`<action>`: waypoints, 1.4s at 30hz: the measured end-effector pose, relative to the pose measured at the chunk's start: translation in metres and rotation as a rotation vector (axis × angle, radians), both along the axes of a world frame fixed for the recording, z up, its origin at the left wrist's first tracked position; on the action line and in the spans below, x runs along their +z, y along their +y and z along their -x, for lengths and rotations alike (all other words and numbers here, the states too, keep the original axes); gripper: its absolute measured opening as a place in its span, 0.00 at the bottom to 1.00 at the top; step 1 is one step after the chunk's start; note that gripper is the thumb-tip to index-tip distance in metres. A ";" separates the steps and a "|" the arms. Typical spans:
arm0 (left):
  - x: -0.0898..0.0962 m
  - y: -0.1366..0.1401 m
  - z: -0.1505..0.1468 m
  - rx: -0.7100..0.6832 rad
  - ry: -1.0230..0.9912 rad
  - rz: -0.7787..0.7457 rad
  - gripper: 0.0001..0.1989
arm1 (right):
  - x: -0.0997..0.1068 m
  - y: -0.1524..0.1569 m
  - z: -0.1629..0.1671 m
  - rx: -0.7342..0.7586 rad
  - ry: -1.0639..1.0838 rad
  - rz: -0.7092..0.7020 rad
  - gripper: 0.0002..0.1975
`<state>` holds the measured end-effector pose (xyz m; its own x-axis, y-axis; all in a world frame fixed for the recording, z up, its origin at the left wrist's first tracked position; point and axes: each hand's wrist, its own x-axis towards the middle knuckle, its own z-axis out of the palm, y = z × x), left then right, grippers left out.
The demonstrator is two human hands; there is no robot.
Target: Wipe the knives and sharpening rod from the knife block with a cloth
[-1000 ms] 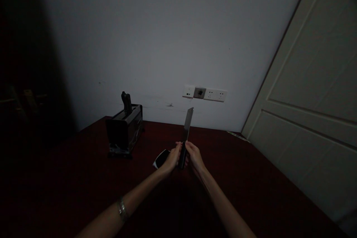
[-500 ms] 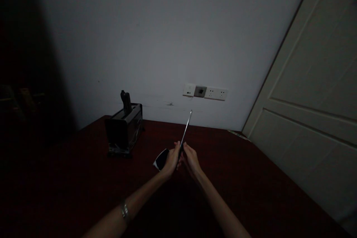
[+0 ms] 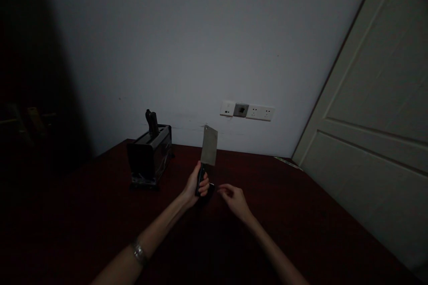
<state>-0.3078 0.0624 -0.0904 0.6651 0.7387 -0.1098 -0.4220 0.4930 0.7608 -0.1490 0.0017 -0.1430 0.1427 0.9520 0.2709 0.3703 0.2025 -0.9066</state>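
Dark red desk [image 3: 284, 205] here, dim light, and the main thing is the cleaver [image 3: 209, 144]. Half a second ago both hands were around its black handle and the blade was almost edge-on; now it's turned so the broad side faces the camera, and the left hand [image 3: 196, 182] has the handle all to itself, fingers wrapped right round it. The right hand [image 3: 236, 198] has come off and sits just beside, thumb and fingertips bent close together with only a narrow gap, nothing visible in it. So, as I read it, the left carries the whole knife at this point and the right is free.

The cleaver's held up in front of the desk's back edge, around the middle, blade end up and tilted slightly right. Can't tell how high it is. A dark item with a pale edge [image 3: 211, 185] pokes out right of the left hand; it was showing on the other side before, and I honestly can't say if it moved or just got covered.

Over by the back left corner, the dark box [image 3: 143, 162] with dark handles [image 3: 152, 122] poking out looks unchanged.
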 end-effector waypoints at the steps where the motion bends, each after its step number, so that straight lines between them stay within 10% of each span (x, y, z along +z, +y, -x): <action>1: 0.001 0.003 0.005 -0.035 -0.050 0.025 0.27 | -0.002 0.000 0.000 0.062 -0.156 -0.106 0.11; 6: -0.003 0.010 0.025 -0.178 -0.218 0.116 0.28 | -0.006 0.010 0.011 0.397 -0.705 -0.317 0.27; 13: -0.011 0.008 0.031 -0.328 -0.356 0.180 0.28 | -0.006 0.025 0.023 0.414 -0.855 -0.291 0.17; 21: -0.010 0.006 0.033 -0.401 -0.407 0.166 0.27 | 0.005 0.017 -0.030 -0.252 0.104 -0.175 0.08; 29: -0.010 0.003 0.030 -0.415 -0.417 0.152 0.27 | 0.107 0.051 -0.062 -0.444 0.558 -0.082 0.18; 37: -0.017 0.000 0.024 -0.481 -0.398 0.138 0.27 | 0.185 0.092 -0.022 -0.272 -0.402 -0.806 0.12; 42: -0.016 -0.005 0.024 -0.494 -0.368 0.126 0.27 | 0.169 0.104 -0.006 0.228 -0.855 -0.660 0.20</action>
<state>-0.3313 0.0575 -0.1062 0.9354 0.3308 0.1246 -0.3444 0.7734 0.5323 -0.1431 0.1057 0.0262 -0.4946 0.5638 0.6614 0.7159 0.6958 -0.0577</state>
